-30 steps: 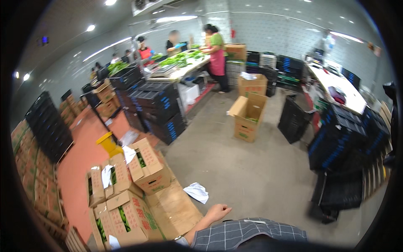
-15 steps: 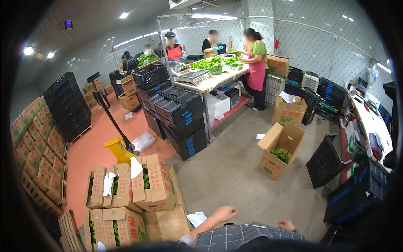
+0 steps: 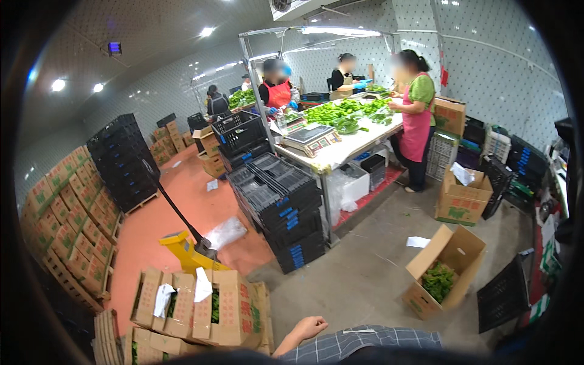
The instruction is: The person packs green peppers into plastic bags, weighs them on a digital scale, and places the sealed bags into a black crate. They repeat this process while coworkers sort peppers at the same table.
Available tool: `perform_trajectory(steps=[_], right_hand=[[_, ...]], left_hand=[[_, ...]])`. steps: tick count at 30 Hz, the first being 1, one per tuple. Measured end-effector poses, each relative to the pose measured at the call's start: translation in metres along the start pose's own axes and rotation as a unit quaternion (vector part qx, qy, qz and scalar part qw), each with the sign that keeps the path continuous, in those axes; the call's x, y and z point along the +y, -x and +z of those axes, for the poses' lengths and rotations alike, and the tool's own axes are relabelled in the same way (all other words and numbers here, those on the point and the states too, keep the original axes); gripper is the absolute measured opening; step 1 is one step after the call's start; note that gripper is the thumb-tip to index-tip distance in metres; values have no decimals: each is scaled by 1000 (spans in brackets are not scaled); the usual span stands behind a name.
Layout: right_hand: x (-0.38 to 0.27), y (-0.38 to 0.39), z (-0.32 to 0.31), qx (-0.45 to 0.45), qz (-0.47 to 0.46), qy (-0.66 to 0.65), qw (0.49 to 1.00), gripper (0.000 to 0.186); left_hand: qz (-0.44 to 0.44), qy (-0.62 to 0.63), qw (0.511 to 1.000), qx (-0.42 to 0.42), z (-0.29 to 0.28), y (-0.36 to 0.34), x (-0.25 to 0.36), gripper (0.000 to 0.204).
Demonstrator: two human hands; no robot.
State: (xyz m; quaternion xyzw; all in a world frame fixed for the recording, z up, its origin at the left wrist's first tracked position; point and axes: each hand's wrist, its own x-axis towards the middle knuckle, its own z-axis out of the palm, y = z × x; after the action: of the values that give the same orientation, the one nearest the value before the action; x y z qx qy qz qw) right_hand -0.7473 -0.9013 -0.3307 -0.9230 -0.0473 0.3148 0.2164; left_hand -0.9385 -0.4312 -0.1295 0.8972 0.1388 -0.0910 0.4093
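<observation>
My left hand (image 3: 312, 326) is low in the middle, in front of my grey checked apron (image 3: 365, 337). Its fingers are loosely curled, and nothing shows in them. Closest to it on the left are brown cartons of green leafy vegetables (image 3: 239, 310) on a wooden pallet; the hand does not touch them. White paper sheets (image 3: 203, 285) lie on their tops. To the right, an open carton (image 3: 420, 301) stands on the floor with leafy greens (image 3: 439, 280) inside. My right hand is out of view.
A yellow pallet jack (image 3: 182, 248) with a black handle stands behind the cartons. Black crates (image 3: 280, 182) are stacked beside a work table (image 3: 328, 155) where several people handle greens. Ahead right is another carton (image 3: 456, 204); a black crate (image 3: 502, 295) leans at the right.
My view has swung left and closer to the open carton, which sits lower and larger. My left hand is lower and further left in view; my right hand has left the picture.
</observation>
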Motion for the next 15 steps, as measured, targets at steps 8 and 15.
perform_trajectory(steps=[8,15], right_hand=[[-246,-238,-106,152,-240,-185,941,15],[-373,-230,-75,-59,-208,-170,961,18]], left_hand=[[-106,249,963,-16,-64,-99,-57,29],[7,205,978,38,-197,-234,-60,26]])
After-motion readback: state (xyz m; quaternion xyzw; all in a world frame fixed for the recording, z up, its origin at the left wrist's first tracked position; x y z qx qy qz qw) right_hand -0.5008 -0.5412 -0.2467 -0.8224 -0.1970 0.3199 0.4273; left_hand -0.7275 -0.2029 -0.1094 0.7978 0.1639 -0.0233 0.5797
